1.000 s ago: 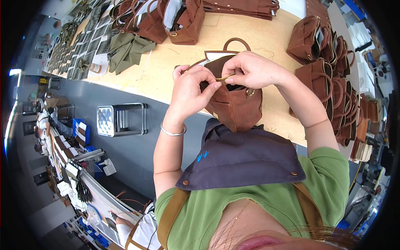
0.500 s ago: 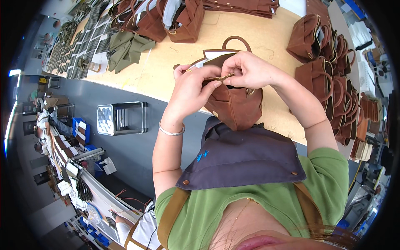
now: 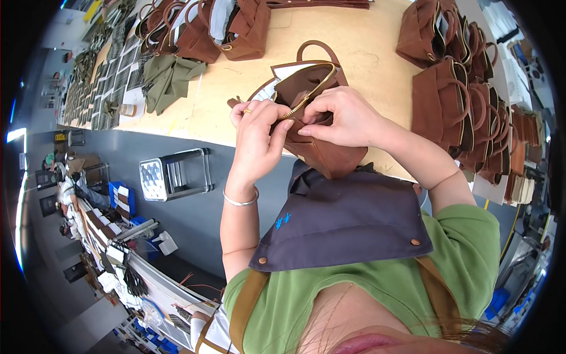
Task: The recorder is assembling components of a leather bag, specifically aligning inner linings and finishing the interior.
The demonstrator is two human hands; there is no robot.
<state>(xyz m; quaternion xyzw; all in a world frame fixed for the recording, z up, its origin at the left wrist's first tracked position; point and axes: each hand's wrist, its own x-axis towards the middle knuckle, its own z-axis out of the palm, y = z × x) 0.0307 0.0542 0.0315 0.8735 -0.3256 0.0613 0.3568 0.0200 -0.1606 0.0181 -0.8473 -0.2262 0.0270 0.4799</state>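
The hands have been drawn slightly closer since the earlier frame — the zipper (image 3: 302, 101) of the brown bag (image 3: 318, 127), at twelve o'clock, is pinched by left hand (image 3: 257, 133) and right hand (image 3: 342, 118), mouth seemingly still open.

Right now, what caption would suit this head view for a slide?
Both hands, left and right, pinch the zipper of a brown bag at a wooden table.

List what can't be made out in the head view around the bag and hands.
- Zipper pull: hidden under the fingertips of the left hand and right hand.
- Bag front and base: covered by both hands; lower end behind the apron.
- Bag interior: in shadow.
- Stacked bags at the right: overlapping, bent by the fisheye rim.
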